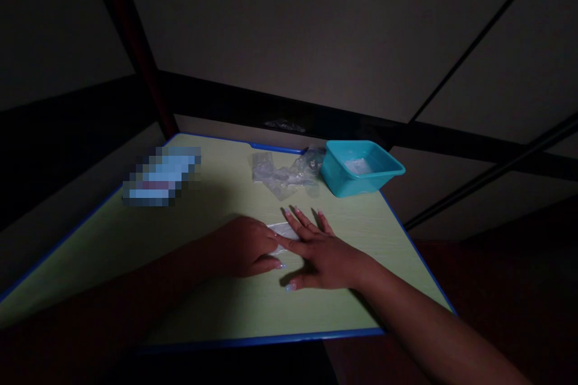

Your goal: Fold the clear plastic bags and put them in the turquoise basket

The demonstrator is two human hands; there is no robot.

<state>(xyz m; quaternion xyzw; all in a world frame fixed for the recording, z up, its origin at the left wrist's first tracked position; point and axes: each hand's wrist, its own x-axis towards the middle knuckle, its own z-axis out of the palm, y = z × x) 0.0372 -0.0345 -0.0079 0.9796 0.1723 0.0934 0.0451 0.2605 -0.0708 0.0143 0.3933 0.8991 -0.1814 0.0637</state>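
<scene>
A small, flat, whitish clear plastic packet [283, 230] lies on the pale green table in front of me, partly covered by both hands. My left hand [247, 246] is curled at the packet's left end, its fingers closed on that edge and the thumb low beside it. Over the right part of the packet, my right hand [323, 252] rests palm down with its fingers spread. What the packet holds, if anything, I cannot make out.
Crumpled clear plastic bags [286, 174] lie beyond my hands. A turquoise plastic basin [345, 183] with something whitish inside stands at the table's right edge. A blurred-out bluish object [162, 174] lies at the left. The table [217, 313] has a blue rim; a wall rises behind it.
</scene>
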